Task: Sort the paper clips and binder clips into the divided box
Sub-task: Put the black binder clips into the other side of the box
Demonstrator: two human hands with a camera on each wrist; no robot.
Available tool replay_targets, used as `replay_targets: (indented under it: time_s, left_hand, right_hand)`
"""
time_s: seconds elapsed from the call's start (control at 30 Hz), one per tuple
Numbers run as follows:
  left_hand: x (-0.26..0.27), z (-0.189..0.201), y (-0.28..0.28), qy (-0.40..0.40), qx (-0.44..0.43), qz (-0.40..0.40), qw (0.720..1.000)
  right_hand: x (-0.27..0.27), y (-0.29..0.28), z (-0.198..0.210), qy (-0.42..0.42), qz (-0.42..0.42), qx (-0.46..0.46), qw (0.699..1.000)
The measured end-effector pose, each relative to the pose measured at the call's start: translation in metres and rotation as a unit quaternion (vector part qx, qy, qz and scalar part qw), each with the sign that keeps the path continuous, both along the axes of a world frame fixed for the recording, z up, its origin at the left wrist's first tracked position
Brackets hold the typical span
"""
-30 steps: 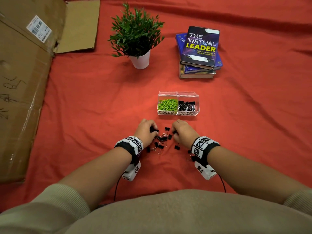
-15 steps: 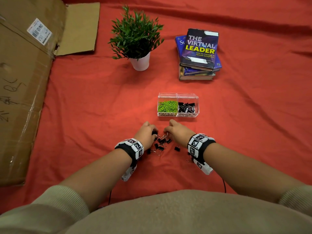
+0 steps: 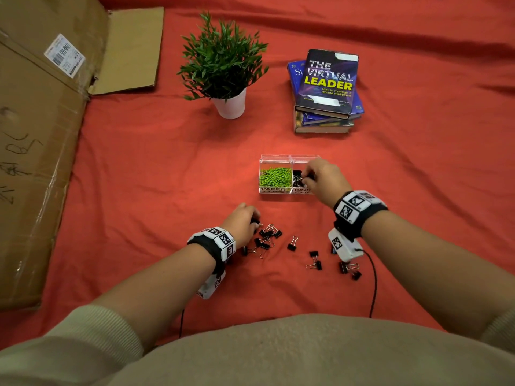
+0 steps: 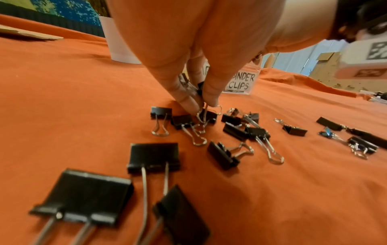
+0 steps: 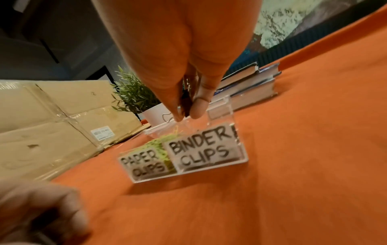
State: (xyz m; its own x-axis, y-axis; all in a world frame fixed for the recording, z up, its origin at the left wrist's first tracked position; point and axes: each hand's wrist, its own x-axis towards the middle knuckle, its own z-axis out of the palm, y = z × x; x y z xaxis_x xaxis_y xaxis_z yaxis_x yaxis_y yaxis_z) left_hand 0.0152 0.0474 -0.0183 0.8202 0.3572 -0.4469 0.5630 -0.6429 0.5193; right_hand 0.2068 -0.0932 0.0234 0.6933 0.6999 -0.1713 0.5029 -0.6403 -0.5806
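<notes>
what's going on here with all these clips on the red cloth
A person is sorting clips into a clear divided box. The right hand holds black binder clips over the compartment labelled BINDER CLIPS, which already holds some. The left hand pinches the wire handle of another binder clip in the loose pile on the cloth. The other compartment is full of green paper clips; none are left loose on the cloth.
</notes>
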Motion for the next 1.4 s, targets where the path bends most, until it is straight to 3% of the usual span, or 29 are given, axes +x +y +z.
replay_targets:
  time_s: [0.1,0.17,0.23,0.3,0.4,0.47,0.7,0.87,1.0,1.13,1.3,1.4]
  left_hand:
    - [0.002,0.004,0.003,0.019,0.000,-0.017,1.000]
    - [0.005,0.008,0.006,0.014,0.003,-0.022,1.000]
    - [0.009,0.016,0.008,0.000,0.004,-0.018,1.000]
    - [0.016,0.024,0.009,-0.036,0.002,-0.014,0.999]
    - [0.032,0.038,0.007,-0.090,-0.006,-0.016,0.996]
    - [0.047,0.047,0.004,-0.105,-0.014,-0.018,0.994]
    - [0.114,0.054,-0.017,-0.137,-0.023,-0.029,0.990]
    - [0.147,0.048,-0.035,-0.138,-0.002,-0.039,0.990]
    - [0.149,0.036,-0.038,-0.121,0.082,-0.124,0.981]
    - [0.137,0.029,-0.033,-0.103,0.155,-0.161,0.969]
    - [0.105,0.042,-0.019,-0.177,0.089,-0.088,0.976]
    - [0.067,0.042,-0.011,-0.169,0.053,-0.096,0.979]
  right_hand:
    - [0.012,0.003,-0.002,-0.032,0.033,-0.058,0.997]
    - [0.003,0.003,0.000,-0.103,0.065,-0.087,0.989]
    - [-0.019,0.002,0.001,-0.162,0.106,-0.048,0.980]
    - [-0.047,-0.002,-0.008,-0.112,0.165,-0.021,0.980]
    - [-0.081,-0.007,-0.027,0.002,0.244,-0.090,0.966]
    - [-0.091,-0.011,-0.039,0.017,0.261,-0.124,0.957]
    - [-0.082,-0.036,-0.042,0.048,0.179,-0.111,0.976]
    - [-0.046,-0.053,-0.020,0.043,0.041,0.008,0.998]
    - [-0.012,-0.050,-0.001,0.007,-0.036,0.070,0.997]
    - [0.011,-0.034,0.002,-0.009,-0.043,0.056,0.997]
    - [0.011,-0.014,-0.007,-0.035,0.038,-0.024,0.998]
    - [-0.010,-0.012,-0.010,-0.062,0.094,0.000,0.994]
